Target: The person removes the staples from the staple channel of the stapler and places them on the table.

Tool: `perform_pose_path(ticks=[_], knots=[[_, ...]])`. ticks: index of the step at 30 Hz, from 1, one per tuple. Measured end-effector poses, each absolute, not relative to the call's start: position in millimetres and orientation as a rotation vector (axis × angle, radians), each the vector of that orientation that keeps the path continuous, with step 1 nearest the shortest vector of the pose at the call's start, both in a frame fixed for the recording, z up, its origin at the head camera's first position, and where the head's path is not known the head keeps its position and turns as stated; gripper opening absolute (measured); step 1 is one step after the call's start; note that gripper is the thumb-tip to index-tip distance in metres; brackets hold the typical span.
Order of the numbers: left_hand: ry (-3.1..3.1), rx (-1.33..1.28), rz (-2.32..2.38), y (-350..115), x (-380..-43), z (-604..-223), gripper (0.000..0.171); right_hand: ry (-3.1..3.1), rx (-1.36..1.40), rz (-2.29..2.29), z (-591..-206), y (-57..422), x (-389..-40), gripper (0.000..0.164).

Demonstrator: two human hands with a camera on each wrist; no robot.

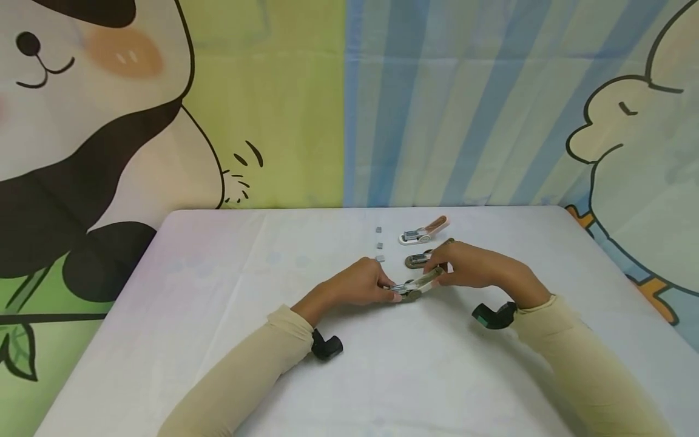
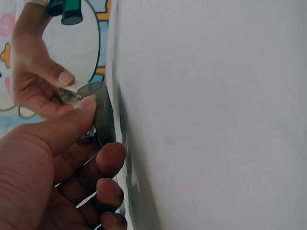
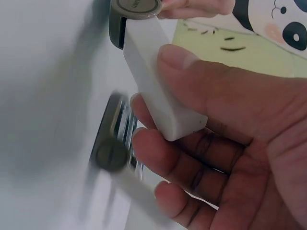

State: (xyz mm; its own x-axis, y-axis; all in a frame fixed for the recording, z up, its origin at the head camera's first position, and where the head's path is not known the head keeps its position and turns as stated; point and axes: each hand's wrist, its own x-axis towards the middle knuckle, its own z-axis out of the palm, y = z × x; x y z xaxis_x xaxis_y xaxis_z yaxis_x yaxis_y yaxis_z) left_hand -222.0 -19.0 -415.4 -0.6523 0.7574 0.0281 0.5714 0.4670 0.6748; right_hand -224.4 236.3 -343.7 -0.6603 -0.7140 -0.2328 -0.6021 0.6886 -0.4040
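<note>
Over the table, both hands hold one small stapler [image 1: 413, 293] with a grey base and a whitish lid, its lid swung up at an angle. My left hand [image 1: 363, 282] pinches the grey base [image 2: 104, 117] between thumb and fingers, at its left end. With thumb and fingers, my right hand [image 1: 475, 265] grips the white lid [image 3: 148, 81]. Just beyond lies a second, olive-grey stapler [image 1: 417, 260], also with its lid raised; the right hand partly hides it. It shows blurred below the fingers in the right wrist view.
A third stapler [image 1: 425, 233], white with a pinkish lid raised, lies farther back. To its left, small grey blocks [image 1: 378, 229] that look like staple strips sit in a line. The white table [image 1: 218, 255] ends at a printed curtain [image 1: 295, 121] behind.
</note>
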Motion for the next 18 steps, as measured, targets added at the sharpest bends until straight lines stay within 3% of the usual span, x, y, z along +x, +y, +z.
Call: perform_pose_path(ticks=[9,18], knots=[[2.591,1.158,0.764,29.7,-215.9,-406.6,0.030,2.608,-0.865,-0.399,-335.9,277.0,-214.5,0.023],[2.589,1.067,0.774,40.1,-214.9,-406.6,0.034,2.645,-0.846,-0.424,-342.9,288.4,-215.3,0.023]])
